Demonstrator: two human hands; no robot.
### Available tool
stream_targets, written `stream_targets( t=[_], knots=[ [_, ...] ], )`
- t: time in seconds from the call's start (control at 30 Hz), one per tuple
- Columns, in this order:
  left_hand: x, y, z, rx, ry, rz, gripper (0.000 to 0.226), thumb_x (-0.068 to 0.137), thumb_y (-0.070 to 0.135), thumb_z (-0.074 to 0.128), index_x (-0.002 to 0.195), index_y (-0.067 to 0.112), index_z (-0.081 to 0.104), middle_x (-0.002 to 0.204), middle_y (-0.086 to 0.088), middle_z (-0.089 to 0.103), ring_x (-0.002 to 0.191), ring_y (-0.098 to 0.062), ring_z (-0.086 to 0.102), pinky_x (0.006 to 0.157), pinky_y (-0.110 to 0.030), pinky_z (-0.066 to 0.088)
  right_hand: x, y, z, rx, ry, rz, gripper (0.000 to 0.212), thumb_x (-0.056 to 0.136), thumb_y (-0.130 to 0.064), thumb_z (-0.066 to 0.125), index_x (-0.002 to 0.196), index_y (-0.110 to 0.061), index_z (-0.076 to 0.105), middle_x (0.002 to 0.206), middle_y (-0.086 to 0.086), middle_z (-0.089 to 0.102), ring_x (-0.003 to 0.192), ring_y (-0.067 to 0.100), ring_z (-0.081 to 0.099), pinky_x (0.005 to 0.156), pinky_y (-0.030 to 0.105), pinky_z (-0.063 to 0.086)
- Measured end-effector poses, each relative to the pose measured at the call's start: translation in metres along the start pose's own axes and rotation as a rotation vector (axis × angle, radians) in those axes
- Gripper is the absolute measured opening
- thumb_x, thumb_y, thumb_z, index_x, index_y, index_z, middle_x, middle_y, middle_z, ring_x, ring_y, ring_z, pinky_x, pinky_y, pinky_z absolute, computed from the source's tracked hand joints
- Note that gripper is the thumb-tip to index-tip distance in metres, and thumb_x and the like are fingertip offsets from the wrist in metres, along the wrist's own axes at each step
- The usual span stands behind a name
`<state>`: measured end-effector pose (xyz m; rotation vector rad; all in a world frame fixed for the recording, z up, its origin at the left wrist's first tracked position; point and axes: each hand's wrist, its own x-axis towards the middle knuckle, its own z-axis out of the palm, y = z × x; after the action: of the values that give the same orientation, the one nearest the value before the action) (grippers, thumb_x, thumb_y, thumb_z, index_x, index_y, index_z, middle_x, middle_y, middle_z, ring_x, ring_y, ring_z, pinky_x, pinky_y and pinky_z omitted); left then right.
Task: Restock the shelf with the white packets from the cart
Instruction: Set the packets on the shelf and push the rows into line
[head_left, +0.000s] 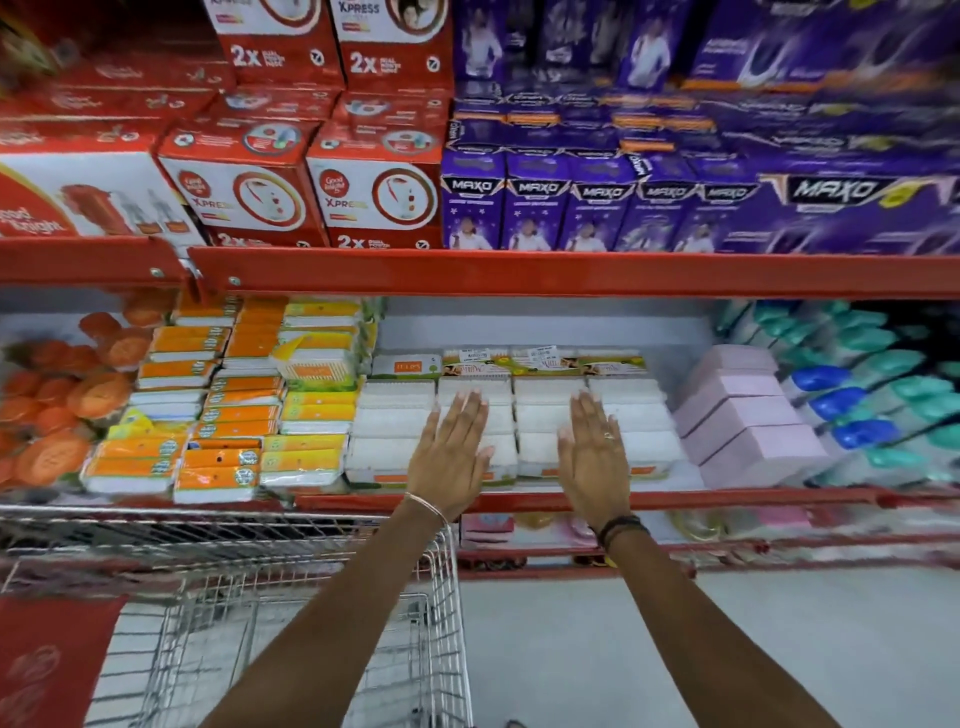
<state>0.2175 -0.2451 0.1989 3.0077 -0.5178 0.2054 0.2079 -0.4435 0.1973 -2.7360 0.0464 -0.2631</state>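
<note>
Several white packets (389, 431) lie in neat rows in the middle of the red shelf (571, 501). My left hand (452, 457) lies flat and open on the packets left of centre, fingers pointing to the back. My right hand (592, 457), with a ring, lies flat and open on the packets right of centre. Neither hand holds anything. The wire cart (291, 597) stands below at the left; I see no packets inside it.
Orange and yellow packets (223, 415) fill the shelf to the left, pink boxes (743, 421) and green-blue bottles (872, 395) to the right. Red boxes (291, 171) and purple boxes (597, 208) crowd the upper shelf. Grey floor (727, 623) lies below at the right.
</note>
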Motion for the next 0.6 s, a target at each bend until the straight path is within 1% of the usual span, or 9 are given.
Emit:
stream_targets(
  t=[0.07,0.13,0.2,0.3,0.4,0.47,0.57,0.6],
  knots=[
    [0.004,0.021,0.006,0.013,-0.024,0.011,0.06,0.092,0.039,0.022,0.144,0.01,0.023,0.155,-0.007,0.028,0.144,-0.021,0.022,0.114,-0.041,0.005,-0.001,0.018,-0.001,-0.07,-0.023,0.016,0.062,0.092,-0.04,0.012,0.145,-0.009,0.024,0.154,0.009,0.027,0.144,0.02,0.021,0.119,0.039,0.01],
    [0.006,0.034,0.015,0.034,-0.036,-0.005,0.06,0.091,0.038,0.023,0.145,0.011,0.022,0.155,-0.005,0.027,0.143,-0.02,0.02,0.115,-0.041,-0.004,-0.004,0.027,0.002,-0.118,-0.044,0.0,0.062,0.092,-0.04,0.013,0.145,-0.009,0.022,0.155,0.009,0.026,0.144,0.022,0.021,0.118,0.04,0.012],
    [0.007,0.038,0.021,0.054,-0.047,-0.032,0.059,0.091,0.038,0.024,0.144,0.012,0.025,0.154,-0.004,0.03,0.142,-0.02,0.027,0.113,-0.041,-0.008,-0.005,0.03,0.005,-0.126,-0.054,-0.018,0.061,0.093,-0.041,0.015,0.145,-0.01,0.023,0.155,0.008,0.026,0.143,0.022,0.022,0.117,0.041,0.015],
    [0.009,0.038,0.024,0.081,-0.052,-0.019,0.058,0.092,0.038,0.023,0.144,0.013,0.029,0.152,-0.003,0.034,0.14,-0.022,0.033,0.113,-0.041,-0.009,-0.003,0.033,0.008,-0.099,-0.059,-0.026,0.06,0.093,-0.041,0.017,0.143,-0.01,0.028,0.153,0.008,0.031,0.142,0.022,0.027,0.117,0.04,0.02],
    [0.011,0.036,0.027,0.093,-0.032,0.001,0.057,0.092,0.038,0.022,0.142,0.013,0.031,0.151,-0.003,0.037,0.139,-0.022,0.036,0.114,-0.039,-0.009,-0.002,0.034,0.01,-0.104,-0.05,-0.042,0.059,0.093,-0.039,0.018,0.143,-0.01,0.028,0.152,0.008,0.032,0.141,0.021,0.029,0.116,0.04,0.021],
    [0.012,0.036,0.028,0.086,-0.052,-0.005,0.056,0.094,0.038,0.018,0.142,0.013,0.033,0.15,-0.004,0.039,0.138,-0.022,0.037,0.114,-0.038,-0.009,-0.001,0.035,0.01,-0.095,-0.055,-0.044,0.058,0.093,-0.039,0.018,0.143,-0.01,0.028,0.152,0.008,0.032,0.141,0.021,0.029,0.116,0.039,0.022],
    [0.011,0.036,0.026,0.082,-0.083,-0.011,0.063,0.096,0.04,-0.001,0.142,0.013,0.032,0.15,-0.004,0.038,0.138,-0.023,0.036,0.113,-0.038,-0.009,-0.002,0.035,0.009,-0.083,-0.063,-0.043,0.058,0.094,-0.039,0.018,0.144,-0.011,0.027,0.153,0.008,0.032,0.141,0.02,0.029,0.116,0.039,0.023],
    [0.011,0.037,0.025,0.08,-0.084,-0.009,0.063,0.096,0.04,-0.001,0.142,0.013,0.032,0.15,-0.004,0.039,0.138,-0.023,0.037,0.113,-0.038,-0.008,-0.003,0.034,0.008,-0.084,-0.064,-0.045,0.059,0.093,-0.039,0.017,0.144,-0.011,0.026,0.153,0.008,0.032,0.141,0.02,0.029,0.116,0.039,0.023]
  ],
)
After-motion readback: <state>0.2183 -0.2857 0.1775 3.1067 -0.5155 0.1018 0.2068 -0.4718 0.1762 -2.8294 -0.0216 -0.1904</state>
